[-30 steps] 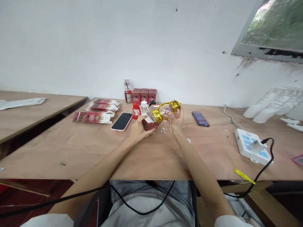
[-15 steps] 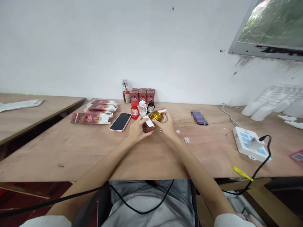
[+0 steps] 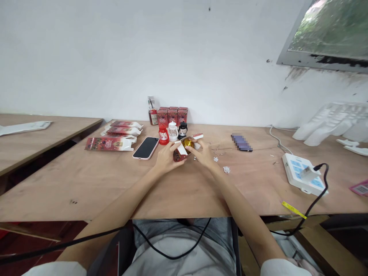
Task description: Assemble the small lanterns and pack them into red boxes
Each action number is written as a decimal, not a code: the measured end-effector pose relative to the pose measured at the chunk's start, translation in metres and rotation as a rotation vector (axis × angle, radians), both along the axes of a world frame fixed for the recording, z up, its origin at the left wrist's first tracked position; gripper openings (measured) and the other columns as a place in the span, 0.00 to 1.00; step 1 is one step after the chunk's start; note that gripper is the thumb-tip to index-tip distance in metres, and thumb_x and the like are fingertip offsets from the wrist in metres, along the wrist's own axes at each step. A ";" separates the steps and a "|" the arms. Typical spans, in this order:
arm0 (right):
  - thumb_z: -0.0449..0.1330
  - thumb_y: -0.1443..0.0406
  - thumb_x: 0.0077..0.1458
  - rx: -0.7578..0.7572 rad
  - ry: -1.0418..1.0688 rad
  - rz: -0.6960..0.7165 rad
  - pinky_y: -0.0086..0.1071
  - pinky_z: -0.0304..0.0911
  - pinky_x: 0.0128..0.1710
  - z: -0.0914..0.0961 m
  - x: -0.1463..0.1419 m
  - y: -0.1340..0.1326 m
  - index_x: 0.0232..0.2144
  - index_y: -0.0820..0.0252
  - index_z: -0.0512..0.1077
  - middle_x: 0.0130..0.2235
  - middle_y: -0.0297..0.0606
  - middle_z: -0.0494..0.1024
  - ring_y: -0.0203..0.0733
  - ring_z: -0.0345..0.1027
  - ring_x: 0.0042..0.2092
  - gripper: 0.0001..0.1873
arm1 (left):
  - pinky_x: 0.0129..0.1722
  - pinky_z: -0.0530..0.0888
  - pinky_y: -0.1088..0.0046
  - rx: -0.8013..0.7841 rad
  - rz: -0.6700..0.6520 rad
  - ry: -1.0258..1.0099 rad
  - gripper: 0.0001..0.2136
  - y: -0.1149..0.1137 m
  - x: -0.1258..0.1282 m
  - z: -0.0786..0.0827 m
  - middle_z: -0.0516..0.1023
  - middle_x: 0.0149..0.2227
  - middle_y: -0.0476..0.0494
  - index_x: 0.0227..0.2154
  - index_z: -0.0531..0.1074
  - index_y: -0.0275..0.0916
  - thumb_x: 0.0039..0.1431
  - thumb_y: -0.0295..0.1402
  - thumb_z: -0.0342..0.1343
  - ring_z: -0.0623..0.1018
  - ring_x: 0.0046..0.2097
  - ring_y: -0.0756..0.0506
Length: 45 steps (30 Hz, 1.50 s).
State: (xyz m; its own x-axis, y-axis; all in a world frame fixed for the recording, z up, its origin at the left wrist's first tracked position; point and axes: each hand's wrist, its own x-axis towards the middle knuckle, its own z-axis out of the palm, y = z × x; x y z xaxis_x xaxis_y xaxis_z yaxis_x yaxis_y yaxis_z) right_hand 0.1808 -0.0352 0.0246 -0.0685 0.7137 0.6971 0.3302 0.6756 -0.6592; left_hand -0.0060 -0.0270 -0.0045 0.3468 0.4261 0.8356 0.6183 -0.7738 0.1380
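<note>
My left hand [image 3: 166,157] is closed around a small red printed carton [image 3: 177,156], which lies tilted with its white flaps open. A shiny gold lantern [image 3: 188,142] sits mostly inside the carton's open end, so its full shape is hidden. My right hand [image 3: 204,154] is closed on the gold lantern at that end, thumb on the gold surface and fingers behind. Just beyond the carton stand a red lantern [image 3: 163,135], a white lantern [image 3: 173,132] and a black lantern [image 3: 182,130].
Several closed red boxes [image 3: 172,115] and a bottle [image 3: 153,113] stand by the wall. Flattened cartons [image 3: 109,144] and a phone [image 3: 146,148] lie left. To the right are small white pieces [image 3: 226,170], a blurred dark phone-like slab [image 3: 242,142] and a power strip [image 3: 303,174].
The gold lantern has moved down and left, deeper into the carton, and less of it shows. My right hand has followed it slightly; my left hand holds the carton nearly still.
</note>
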 end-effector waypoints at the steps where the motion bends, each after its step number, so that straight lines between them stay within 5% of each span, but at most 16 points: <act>1: 0.63 0.53 0.49 0.012 -0.007 -0.004 0.38 0.64 0.46 0.000 0.000 0.000 0.34 0.58 0.74 0.39 0.40 0.77 0.44 0.70 0.43 0.16 | 0.38 0.76 0.58 0.001 -0.004 0.002 0.33 0.001 0.000 0.000 0.72 0.44 0.39 0.57 0.57 0.48 0.47 0.42 0.63 0.77 0.43 0.37; 9: 0.57 0.60 0.55 0.078 -0.073 -0.006 0.36 0.65 0.43 -0.003 0.001 0.002 0.29 0.56 0.78 0.35 0.38 0.81 0.44 0.72 0.40 0.11 | 0.37 0.75 0.63 0.161 0.051 0.088 0.39 0.003 -0.003 -0.005 0.71 0.46 0.36 0.63 0.46 0.41 0.52 0.45 0.58 0.76 0.43 0.39; 16: 0.58 0.60 0.54 0.152 0.007 -0.018 0.37 0.65 0.43 -0.006 -0.003 0.001 0.27 0.55 0.77 0.33 0.35 0.81 0.43 0.72 0.38 0.09 | 0.40 0.74 0.67 0.161 0.049 0.174 0.29 -0.003 -0.004 0.002 0.69 0.47 0.38 0.58 0.59 0.45 0.53 0.41 0.59 0.75 0.44 0.42; 24: 0.55 0.53 0.56 -0.035 0.575 0.143 0.36 0.66 0.40 -0.003 -0.003 0.003 0.35 0.55 0.74 0.35 0.35 0.80 0.43 0.72 0.39 0.14 | 0.39 0.73 0.68 0.198 0.040 0.181 0.29 -0.006 -0.003 0.002 0.68 0.47 0.38 0.57 0.62 0.45 0.52 0.45 0.58 0.74 0.44 0.43; 31: 0.61 0.59 0.48 -0.298 0.714 0.418 0.38 0.66 0.44 0.005 0.003 0.003 0.46 0.56 0.71 0.42 0.38 0.81 0.43 0.73 0.41 0.21 | 0.34 0.74 0.69 0.166 -0.005 0.208 0.29 -0.006 -0.003 -0.001 0.69 0.42 0.39 0.56 0.64 0.43 0.52 0.47 0.57 0.75 0.39 0.44; 36: 0.56 0.57 0.54 -0.444 0.844 0.551 0.41 0.68 0.44 0.001 0.003 0.005 0.53 0.53 0.66 0.45 0.36 0.80 0.44 0.73 0.43 0.23 | 0.36 0.74 0.69 0.046 -0.078 0.131 0.32 -0.009 -0.004 0.000 0.67 0.43 0.40 0.57 0.59 0.42 0.50 0.47 0.59 0.74 0.43 0.43; 45: 0.56 0.63 0.51 -0.498 0.849 0.662 0.42 0.64 0.52 0.005 0.006 0.001 0.54 0.54 0.63 0.47 0.36 0.79 0.43 0.71 0.49 0.26 | 0.36 0.74 0.67 -0.199 -0.318 -0.032 0.31 -0.009 -0.001 0.002 0.67 0.44 0.42 0.55 0.56 0.45 0.48 0.41 0.61 0.74 0.39 0.45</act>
